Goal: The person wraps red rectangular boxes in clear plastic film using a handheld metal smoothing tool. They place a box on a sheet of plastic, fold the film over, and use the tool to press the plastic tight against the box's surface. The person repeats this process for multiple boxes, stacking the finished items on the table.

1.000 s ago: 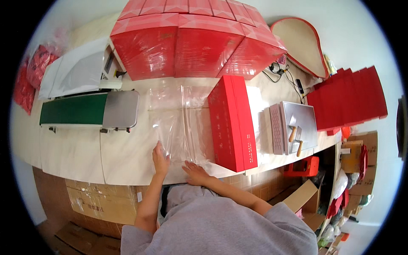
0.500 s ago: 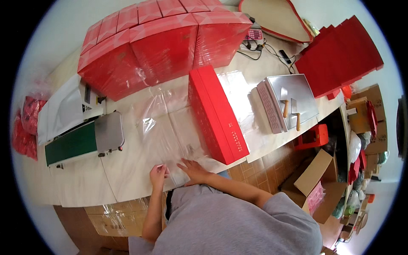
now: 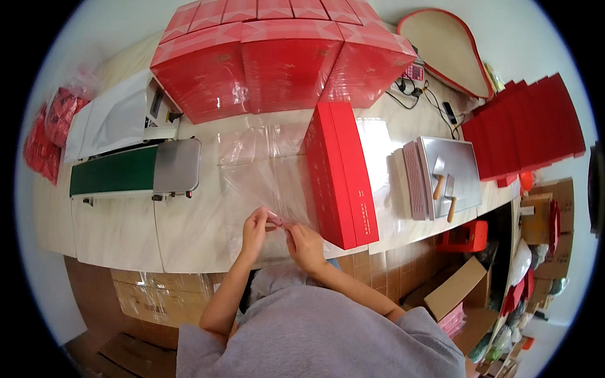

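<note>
My left hand and my right hand meet at the near edge of the table, both closed. Between their fingertips is a small pinkish strip, its kind too small to make out. Under and beyond the hands lies clear plastic film, wrinkled at its far side. A long red box stands just right of my right hand, partly over the film.
Large red boxes in clear wrap stand at the back. A machine with a green belt sits left. To the right are a stack of pale sheets under a metal plate, two wooden-handled scrapers and stacked red boxes.
My right hand has lifted off the plastic film and come to my left hand, closing on the pinkish strip. The view has turned, so things sit farther right in it.
</note>
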`<state>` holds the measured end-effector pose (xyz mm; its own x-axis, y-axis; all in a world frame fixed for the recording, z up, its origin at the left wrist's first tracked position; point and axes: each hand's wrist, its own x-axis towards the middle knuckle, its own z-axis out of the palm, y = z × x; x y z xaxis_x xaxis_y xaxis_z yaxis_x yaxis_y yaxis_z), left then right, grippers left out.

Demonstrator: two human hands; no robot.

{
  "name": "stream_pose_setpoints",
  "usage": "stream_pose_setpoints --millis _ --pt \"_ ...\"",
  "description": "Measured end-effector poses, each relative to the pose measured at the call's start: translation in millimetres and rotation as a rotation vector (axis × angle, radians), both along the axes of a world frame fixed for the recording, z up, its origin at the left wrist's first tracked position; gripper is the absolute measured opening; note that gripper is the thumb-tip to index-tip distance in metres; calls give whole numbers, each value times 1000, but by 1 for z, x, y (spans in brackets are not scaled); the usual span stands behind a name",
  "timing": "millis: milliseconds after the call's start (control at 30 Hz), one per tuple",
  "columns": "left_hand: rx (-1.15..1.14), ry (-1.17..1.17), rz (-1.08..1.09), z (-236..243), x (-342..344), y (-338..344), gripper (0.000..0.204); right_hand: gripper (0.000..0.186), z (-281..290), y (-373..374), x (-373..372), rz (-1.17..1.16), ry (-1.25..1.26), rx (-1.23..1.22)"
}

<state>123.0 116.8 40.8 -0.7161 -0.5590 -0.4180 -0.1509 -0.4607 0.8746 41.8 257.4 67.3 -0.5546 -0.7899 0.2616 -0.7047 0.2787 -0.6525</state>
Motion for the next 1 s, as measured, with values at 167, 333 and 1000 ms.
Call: stream_pose_setpoints --millis 167,333,1000 --pt "-760 -137 -131 -46 0 -13 34 10 32 1 -15 -118 56 -25" --pt "-1226 -688 13 -67 -21 -3 65 7 26 12 -23 -113 75 49" --pt "-481 -495 292 -167 52 -69 22 12 55 13 -39 -221 79 191"
